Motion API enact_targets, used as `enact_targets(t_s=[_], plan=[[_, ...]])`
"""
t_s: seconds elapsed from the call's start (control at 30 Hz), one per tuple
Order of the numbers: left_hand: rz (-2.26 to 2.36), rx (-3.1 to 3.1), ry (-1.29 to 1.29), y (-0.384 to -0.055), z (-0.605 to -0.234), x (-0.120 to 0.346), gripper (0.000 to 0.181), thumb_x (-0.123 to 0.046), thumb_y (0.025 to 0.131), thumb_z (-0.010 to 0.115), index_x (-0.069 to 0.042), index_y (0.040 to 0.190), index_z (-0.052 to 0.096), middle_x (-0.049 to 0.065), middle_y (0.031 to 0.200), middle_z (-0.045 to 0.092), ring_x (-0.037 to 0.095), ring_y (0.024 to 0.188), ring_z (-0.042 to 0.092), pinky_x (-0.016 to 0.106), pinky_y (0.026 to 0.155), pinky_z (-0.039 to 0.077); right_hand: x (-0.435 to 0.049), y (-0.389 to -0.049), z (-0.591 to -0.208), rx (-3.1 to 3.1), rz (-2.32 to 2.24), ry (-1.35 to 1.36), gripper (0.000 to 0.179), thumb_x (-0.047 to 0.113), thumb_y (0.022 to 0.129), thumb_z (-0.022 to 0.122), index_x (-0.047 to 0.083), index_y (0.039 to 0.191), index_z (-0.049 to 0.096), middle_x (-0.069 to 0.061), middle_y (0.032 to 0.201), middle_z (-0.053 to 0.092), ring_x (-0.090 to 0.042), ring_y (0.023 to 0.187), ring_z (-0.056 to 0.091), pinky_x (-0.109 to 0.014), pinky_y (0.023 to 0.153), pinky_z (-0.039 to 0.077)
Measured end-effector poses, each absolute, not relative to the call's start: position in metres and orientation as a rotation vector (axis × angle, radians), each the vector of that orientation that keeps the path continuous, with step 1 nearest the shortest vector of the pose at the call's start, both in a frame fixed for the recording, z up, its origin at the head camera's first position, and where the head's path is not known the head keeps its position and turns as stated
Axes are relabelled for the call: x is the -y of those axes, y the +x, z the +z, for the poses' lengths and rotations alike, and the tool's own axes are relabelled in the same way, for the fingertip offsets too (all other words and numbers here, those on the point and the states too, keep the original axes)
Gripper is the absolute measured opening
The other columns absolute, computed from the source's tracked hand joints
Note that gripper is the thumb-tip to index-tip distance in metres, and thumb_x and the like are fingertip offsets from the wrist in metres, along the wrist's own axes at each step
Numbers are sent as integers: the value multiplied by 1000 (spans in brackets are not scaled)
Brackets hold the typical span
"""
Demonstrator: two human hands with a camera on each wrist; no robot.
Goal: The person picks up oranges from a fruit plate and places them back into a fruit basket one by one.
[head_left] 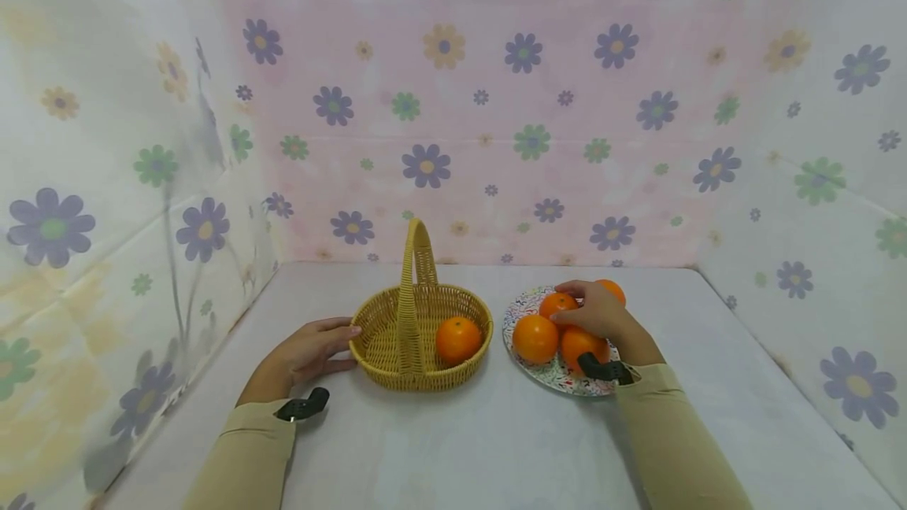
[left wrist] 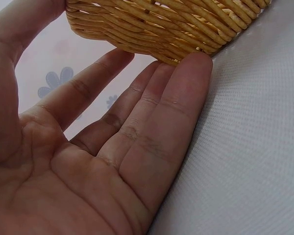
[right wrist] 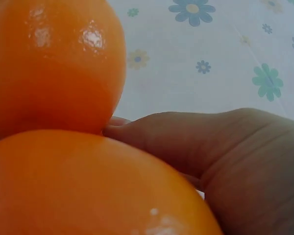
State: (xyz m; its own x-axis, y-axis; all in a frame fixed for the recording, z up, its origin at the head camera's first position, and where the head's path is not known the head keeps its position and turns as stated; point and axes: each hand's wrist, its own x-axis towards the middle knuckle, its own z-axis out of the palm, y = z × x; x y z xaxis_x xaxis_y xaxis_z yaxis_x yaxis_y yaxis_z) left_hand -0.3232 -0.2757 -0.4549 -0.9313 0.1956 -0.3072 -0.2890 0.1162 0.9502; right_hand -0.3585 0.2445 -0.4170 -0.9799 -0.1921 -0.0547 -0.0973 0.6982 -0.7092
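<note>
Head view: at the right, the middle orange [head_left: 557,304] on the patterned plate [head_left: 520,308] is clasped by the right hand [head_left: 595,310], with the thumb on its near side and the fingers bent over its far side. The left side of the basket [head_left: 425,380] is touched by the left hand [head_left: 312,352], whose fingers are nearly straight and spread apart. A lone orange [head_left: 458,340] is held in the basket's right half.

The middle orange is probably best gripped around its widest part and lifted straight up, since the near-left orange [head_left: 535,338] and the near-right orange [head_left: 579,343] sit close by and could be set rolling by a sideways drag. Thumb and fingers should be set opposite each other, so that the smooth skin is not slipped over. The basket is likely best steadied with light pressure; by a hard push it could be shifted.

In the left wrist view, the palm and the fingertips at the basket's outer wall are shown, largely hidden from above; how firmly they are pressed cannot be told. In the right wrist view, the thumb is seen reaching between two oranges, but the other fingers are mostly hidden. Only in the head view are the far-right orange [head_left: 612,290] and the basket's contents seen.
</note>
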Motion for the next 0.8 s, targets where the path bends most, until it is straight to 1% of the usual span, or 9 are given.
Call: enact_targets(t_s=[0.13,0.3,0.47,0.6,0.8], plan=[[1880,-2049,-114,-325,-456,276,75,-31,98,73,-1,157,37,20,158,47,23,126,63,48,101,59,-244,-358,-417,-2786,-1146,-223,64,38,89,80,14,145,58,-17,139,62,-32,114,62,-43,91,62],[1878,-2038,-111,-325,-456,276,75,-30,99,72,-1,157,35,19,158,46,23,126,63,49,102,58,-244,-357,-414,-2799,-1151,-212,65,39,89,81,14,145,58,-17,139,61,-32,112,62,-43,90,62],[1876,-2038,-112,-325,-456,276,75,-30,99,72,-1,158,34,19,159,45,23,127,63,48,102,58,-244,-357,-411,-2823,-1149,-220,64,39,89,81,15,144,58,-17,141,61,-33,114,62,-46,93,61],[1877,-2032,-119,-325,-456,277,75,-30,99,72,-1,158,34,19,159,45,24,128,62,48,102,58,-244,-357,-409,-2851,-1141,-218,65,41,87,81,17,144,60,-16,140,62,-34,115,62,-45,92,62],[1864,-2020,-111,-324,-455,276,80,-31,100,71,-1,160,29,19,161,42,26,133,59,47,103,58,-244,-354,-404,-2863,-1187,-229,67,42,87,81,19,146,58,-15,143,60,-37,120,60,-49,93,61]])
